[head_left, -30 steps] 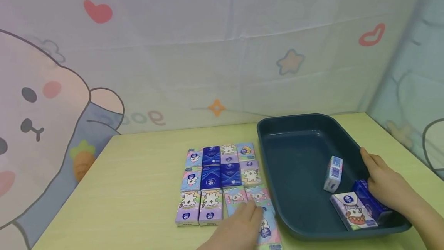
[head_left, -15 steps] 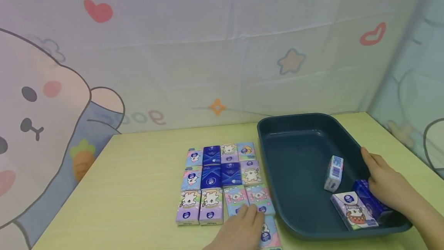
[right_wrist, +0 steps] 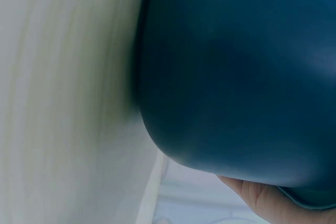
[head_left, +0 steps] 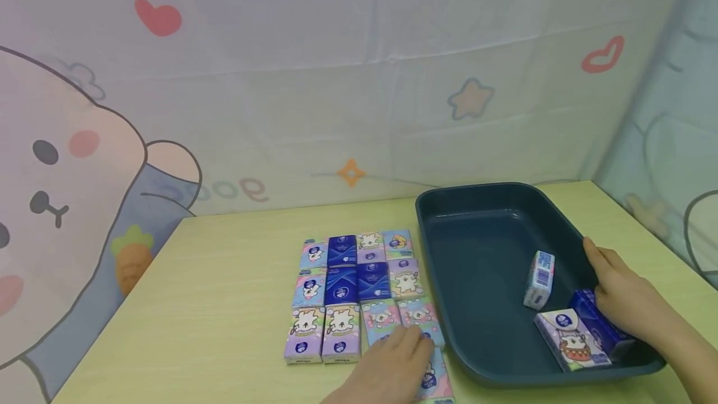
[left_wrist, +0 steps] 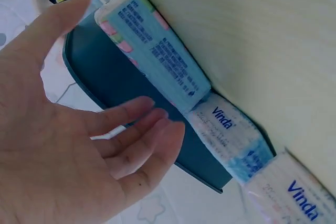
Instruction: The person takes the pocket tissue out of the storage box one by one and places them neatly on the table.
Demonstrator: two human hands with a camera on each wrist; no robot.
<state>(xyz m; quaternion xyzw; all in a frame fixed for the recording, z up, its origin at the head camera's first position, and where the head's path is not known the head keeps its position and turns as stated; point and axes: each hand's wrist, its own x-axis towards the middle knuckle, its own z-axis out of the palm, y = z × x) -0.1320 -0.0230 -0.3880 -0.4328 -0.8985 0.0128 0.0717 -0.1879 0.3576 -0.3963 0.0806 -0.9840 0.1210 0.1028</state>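
Observation:
In the head view my left hand (head_left: 387, 366) lies over the front of a block of small tissue packs, fingertips at a pink-and-blue tissue pack (head_left: 381, 317). The left wrist view shows that hand's thumb spread wide and its fingers loosely bent, beside a light-blue pack side (left_wrist: 163, 51) and white Vinda ends. Partly behind the hand is the frontmost tissue pack (head_left: 440, 379). My right hand (head_left: 631, 301) grips the right rim of a dark teal tray (head_left: 477, 254). In the right wrist view the tray's outer wall hides most of that hand.
Blue tissue packs (head_left: 341, 285) and purple tissue packs (head_left: 305, 335) lie flat in rows left of the tray. Inside the tray are a standing pack (head_left: 540, 280), a drummer-print pack (head_left: 572, 340) and a dark blue pack (head_left: 597, 323). A printed cloth (head_left: 314, 98) hangs behind the table.
My left hand has shifted slightly over the front packs. The right hand, the tray and the packs in it have stayed put.

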